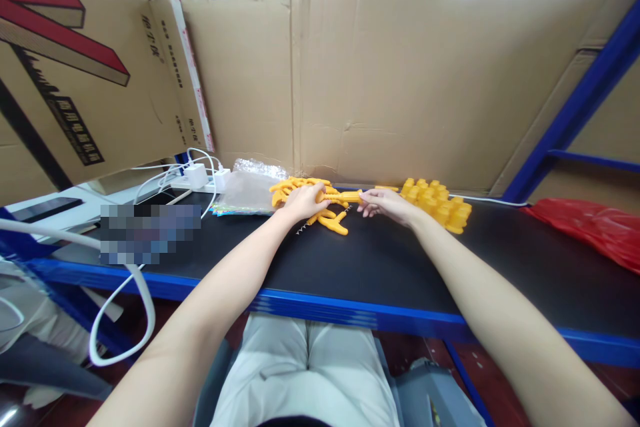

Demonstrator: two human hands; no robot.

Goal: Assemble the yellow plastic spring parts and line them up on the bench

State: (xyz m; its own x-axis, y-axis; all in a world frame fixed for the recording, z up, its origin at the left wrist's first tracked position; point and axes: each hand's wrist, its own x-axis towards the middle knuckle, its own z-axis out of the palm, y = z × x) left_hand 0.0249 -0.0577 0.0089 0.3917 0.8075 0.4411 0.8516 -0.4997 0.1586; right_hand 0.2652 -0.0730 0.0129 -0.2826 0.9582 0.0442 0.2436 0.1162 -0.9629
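Note:
Both my arms reach forward over a black table top [380,260]. My left hand [306,201] is closed on one end of a long orange plastic piece [344,197]. My right hand [383,202] pinches the other end of the same piece. Under and behind my left hand lies a loose pile of orange curved plastic parts [300,185], with a few in front [333,225]. To the right of my right hand is a heap of yellow-orange blocky plastic parts [440,201]. A small metal spring [303,229] lies on the table just before my left hand.
Clear plastic bags [250,188] lie left of the orange pile. A white power strip with chargers and cables [197,177] sits at the back left. A red plastic bag [590,227] is at the right. Cardboard walls [390,80] close the back. The table edge [350,310] is blue.

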